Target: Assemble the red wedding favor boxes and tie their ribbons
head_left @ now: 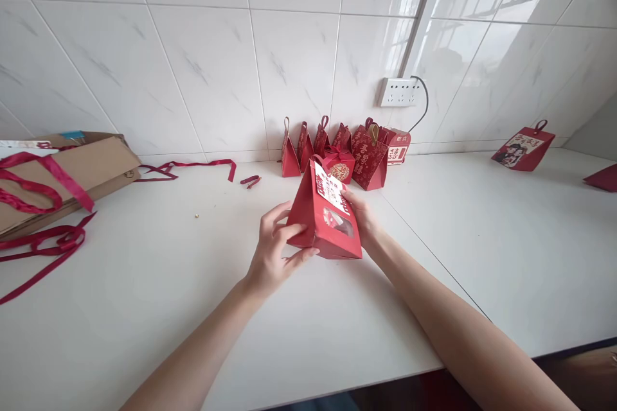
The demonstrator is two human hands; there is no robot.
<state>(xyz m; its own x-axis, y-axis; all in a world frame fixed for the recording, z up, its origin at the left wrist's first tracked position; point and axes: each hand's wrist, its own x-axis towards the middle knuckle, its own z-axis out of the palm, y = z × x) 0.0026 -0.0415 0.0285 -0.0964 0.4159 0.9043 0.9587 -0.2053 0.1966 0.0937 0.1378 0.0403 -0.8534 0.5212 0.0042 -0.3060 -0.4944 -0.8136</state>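
Note:
Between my two hands is a red gift box (332, 241), triangular in side view, with a printed white label and a small clear window on its sloping face. It is tilted, raised a little at the middle of the table. My left hand (276, 244) grips its lower left corner, thumb under the bottom edge and fingers on the side panel. On the right edge, my right hand (362, 215) is closed round the box, its fingers partly hidden behind it. Just beyond stand several similar red boxes (370, 157) with ribbon loops on top.
At the left lie a brown cardboard box (103, 164) and dark red ribbons (62, 237). A short ribbon piece (250, 180) and a small gold bead (196, 216) lie on the white table (183, 308). Another red box (525, 148) stands far right. A power socket (398, 92) is on the tiled wall.

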